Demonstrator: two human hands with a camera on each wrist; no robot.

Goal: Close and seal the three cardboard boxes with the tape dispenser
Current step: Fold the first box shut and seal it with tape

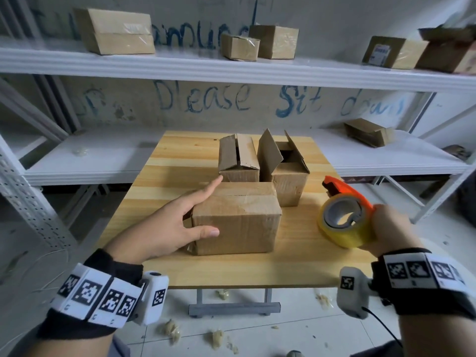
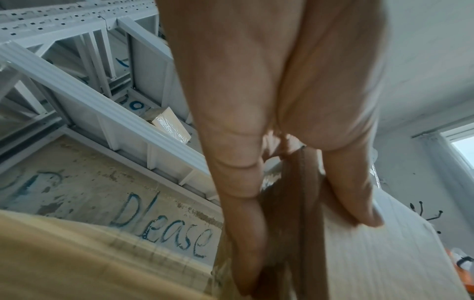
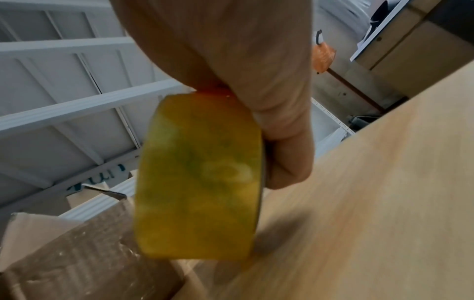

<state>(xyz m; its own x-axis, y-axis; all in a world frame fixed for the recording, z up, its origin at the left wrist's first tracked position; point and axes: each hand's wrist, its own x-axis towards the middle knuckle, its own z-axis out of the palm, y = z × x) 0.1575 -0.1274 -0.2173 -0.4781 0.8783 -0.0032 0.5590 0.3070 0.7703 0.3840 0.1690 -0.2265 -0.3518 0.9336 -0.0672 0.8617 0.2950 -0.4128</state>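
Already flaps-down with tape across its seam, the near box (image 1: pixel 235 217) sits against the flat, straight-fingered left hand (image 1: pixel 164 228), so a careless shove could knock the two open boxes (image 1: pixel 262 161) beyond its fingertips, while the right hand (image 1: pixel 391 228) grips the tape dispenser (image 1: pixel 345 212).

White metal shelving (image 1: pixel 231 70) holds spare cartons (image 1: pixel 116 32); blue wall writing (image 1: pixel 203 97); tape scraps (image 1: pixel 170 329) litter floor.
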